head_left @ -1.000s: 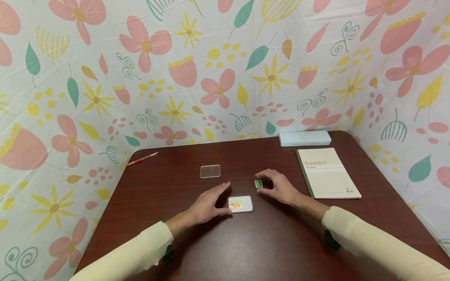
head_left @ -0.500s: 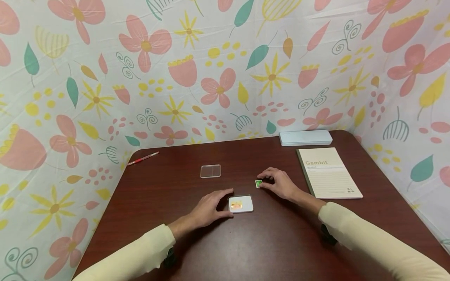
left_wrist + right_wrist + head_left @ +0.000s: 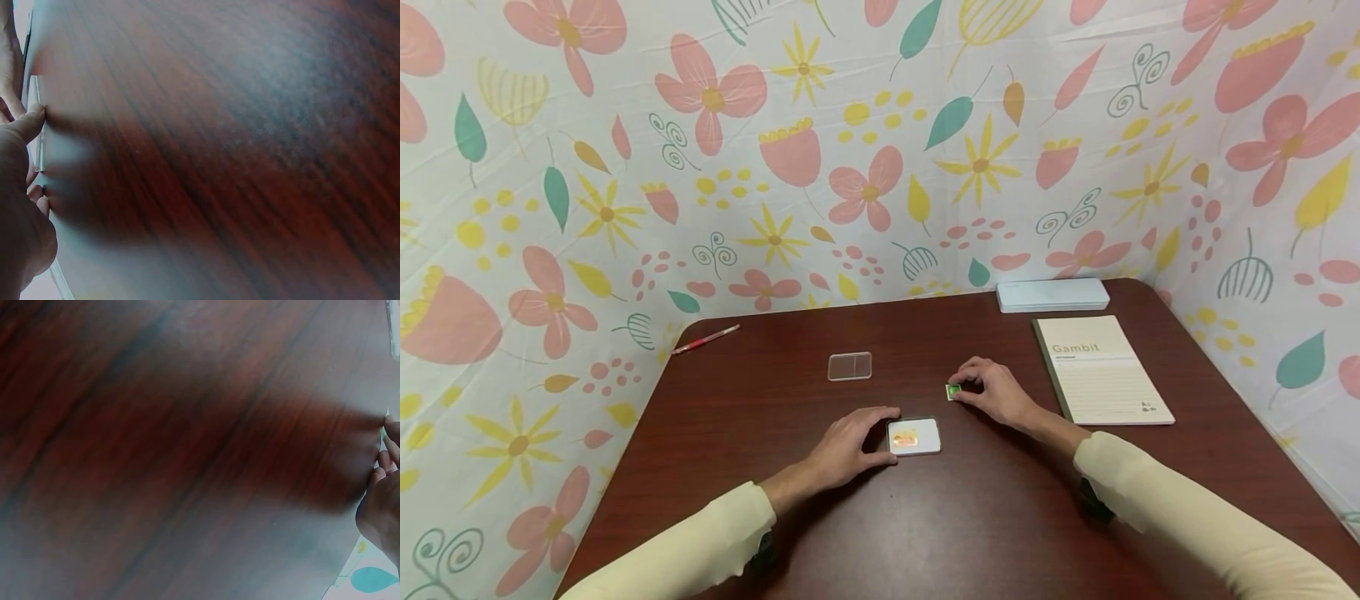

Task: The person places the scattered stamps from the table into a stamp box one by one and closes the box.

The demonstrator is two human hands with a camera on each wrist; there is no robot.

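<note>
In the head view, a shallow clear plastic case lies on the table, with a white insert and a small orange-and-yellow picture piece at its left. My left hand holds the case at its left end, thumb on the near edge and index finger on the far one. The left wrist view shows that thumb against the case's edge. To the right, my right hand pinches a small green square with a white border, like a stamp, at the table surface. Its right side is hidden by the fingers.
A clear plastic lid-like piece lies behind the case. A red pen is at the far left. On the right are a "Gambit" notebook and a pale blue box. Floral cloth stands behind the table.
My right hand's thumb and fingers have closed on the green square, which has barely moved. My left fingers have come in from above the case's left end onto its edges.
</note>
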